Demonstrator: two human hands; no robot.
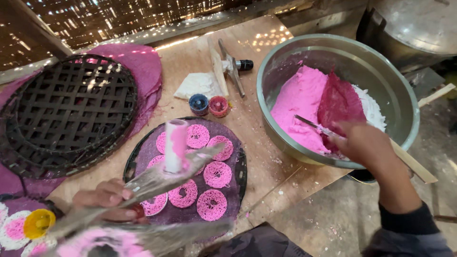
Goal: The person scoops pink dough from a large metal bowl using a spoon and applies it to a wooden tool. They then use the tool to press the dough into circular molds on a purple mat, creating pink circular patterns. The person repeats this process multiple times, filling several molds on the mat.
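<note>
Nearest, left hand (107, 200) is clenching a metal press (157, 183) with white plunger over a dark round woven tray (240, 166) of pink lacy coils (212, 204) at the bench's near edge. Right hand (364, 143) is gripping a spoon (314, 126) in the steel bowl (407, 104) of pink dough (300, 102); scooping modestly should keep filling tidy. Blue and red caps (208, 104) are sitting mid-bench.

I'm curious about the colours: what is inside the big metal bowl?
The bowl holds pink dough, a dark red cloth and white dough. The right hand reaches in with a spoon. The bowl's bottom is covered.
</note>
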